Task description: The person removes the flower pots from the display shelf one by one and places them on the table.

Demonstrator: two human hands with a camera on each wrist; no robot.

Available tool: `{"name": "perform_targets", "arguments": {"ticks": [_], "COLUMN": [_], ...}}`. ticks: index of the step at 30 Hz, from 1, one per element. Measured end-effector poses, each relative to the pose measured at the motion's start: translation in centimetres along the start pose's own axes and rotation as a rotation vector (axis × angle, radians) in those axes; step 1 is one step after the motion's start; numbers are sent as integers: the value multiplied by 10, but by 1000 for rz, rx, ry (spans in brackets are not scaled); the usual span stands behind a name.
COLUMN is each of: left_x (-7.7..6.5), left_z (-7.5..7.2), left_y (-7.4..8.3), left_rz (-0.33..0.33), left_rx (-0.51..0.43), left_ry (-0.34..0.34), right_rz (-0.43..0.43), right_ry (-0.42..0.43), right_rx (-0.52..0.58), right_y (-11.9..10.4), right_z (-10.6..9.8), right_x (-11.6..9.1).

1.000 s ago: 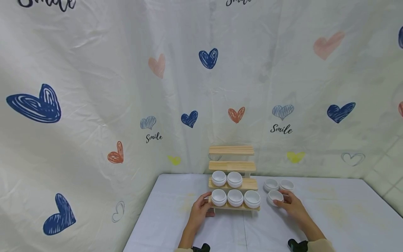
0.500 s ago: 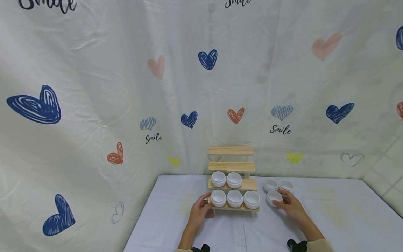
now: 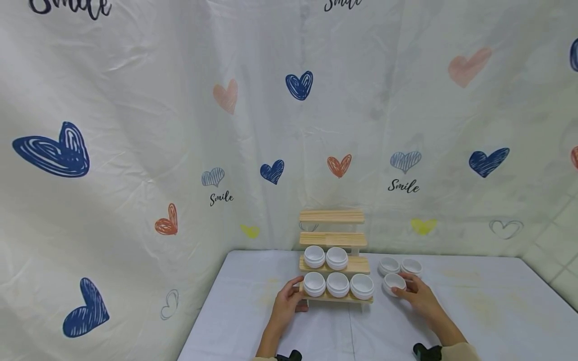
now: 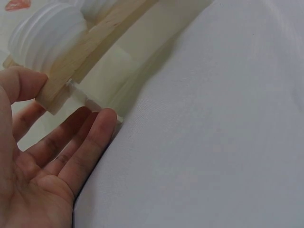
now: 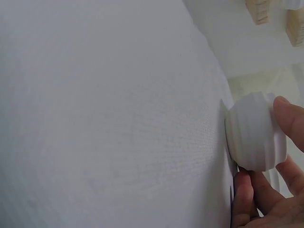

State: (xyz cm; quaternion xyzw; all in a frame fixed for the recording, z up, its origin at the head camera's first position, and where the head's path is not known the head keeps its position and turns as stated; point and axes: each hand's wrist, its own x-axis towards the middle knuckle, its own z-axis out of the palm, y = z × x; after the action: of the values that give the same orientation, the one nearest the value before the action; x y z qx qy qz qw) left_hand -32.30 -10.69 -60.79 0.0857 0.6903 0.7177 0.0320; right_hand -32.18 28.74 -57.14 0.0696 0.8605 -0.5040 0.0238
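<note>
A wooden tiered display shelf (image 3: 331, 216) stands near the back of the table. My left hand (image 3: 284, 302) holds the left end of its lowest board (image 4: 71, 78), thumb against the board's end and the other fingers below and beside it. Several small white ridged cups stand on the two lower tiers: a front-row cup (image 3: 337, 284) is one of three, and a cup (image 3: 336, 257) is one of two above. To the shelf's right, my right hand (image 3: 421, 295) grips a similar white cup (image 5: 254, 133) between thumb and fingers; its base is at the tablecloth.
Behind the gripped cup, two more white cups stand side by side, a left cup (image 3: 389, 265) and a right cup (image 3: 411, 266). A white tablecloth (image 3: 487, 306) covers the table. A white curtain (image 3: 298, 130) with printed hearts hangs behind it.
</note>
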Motion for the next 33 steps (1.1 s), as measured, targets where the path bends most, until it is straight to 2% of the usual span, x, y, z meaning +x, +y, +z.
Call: {"name": "perform_targets", "arguments": {"ticks": [33], "left_x": [-1], "left_z": [0], "left_y": [2], "left_rz": [-10], "left_rx": [-1], "left_ry": [3], "right_rz": [-27], "right_ry": [-2], "right_rx": [-2], "right_y": [4], "right_z": [1], "right_x": [1]}}
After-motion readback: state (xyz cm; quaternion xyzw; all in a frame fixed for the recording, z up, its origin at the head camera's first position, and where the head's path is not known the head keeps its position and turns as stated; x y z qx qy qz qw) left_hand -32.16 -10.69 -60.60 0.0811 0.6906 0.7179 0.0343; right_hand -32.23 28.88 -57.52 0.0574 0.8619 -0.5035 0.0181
